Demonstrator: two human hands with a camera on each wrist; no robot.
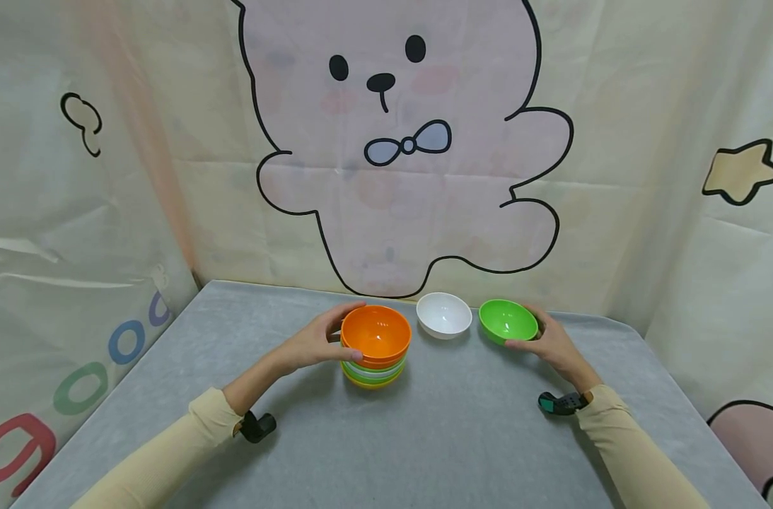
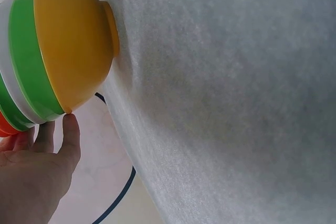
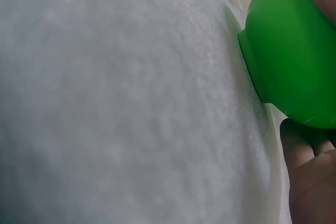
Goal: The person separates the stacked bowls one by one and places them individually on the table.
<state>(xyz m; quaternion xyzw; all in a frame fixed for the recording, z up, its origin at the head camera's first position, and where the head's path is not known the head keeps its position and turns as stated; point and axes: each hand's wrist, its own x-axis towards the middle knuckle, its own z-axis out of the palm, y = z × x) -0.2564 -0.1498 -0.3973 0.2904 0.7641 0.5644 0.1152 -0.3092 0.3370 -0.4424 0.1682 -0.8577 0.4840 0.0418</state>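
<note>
A stack of nested bowls stands on the cloth left of centre. Its top is an orange bowl (image 1: 376, 332); green and white rims show beneath, and a yellow bowl (image 2: 76, 45) forms the base. My left hand (image 1: 316, 341) holds the stack from its left side, thumb across the front and fingers round the back. To the right, a green bowl (image 1: 507, 322) sits upright, with my right hand (image 1: 554, 348) gripping its right side. In the right wrist view, the thumb and fingers lie against opposite sides of this green bowl (image 3: 294, 51). A white bowl (image 1: 444, 316) stands between the two.
A grey cloth (image 1: 424, 438) covers the table, whose back edge lies just behind the bowls. A printed curtain (image 1: 386, 233) with a cartoon bear hangs behind it, and more curtain closes both sides. Each wrist wears a small black camera (image 1: 257, 428).
</note>
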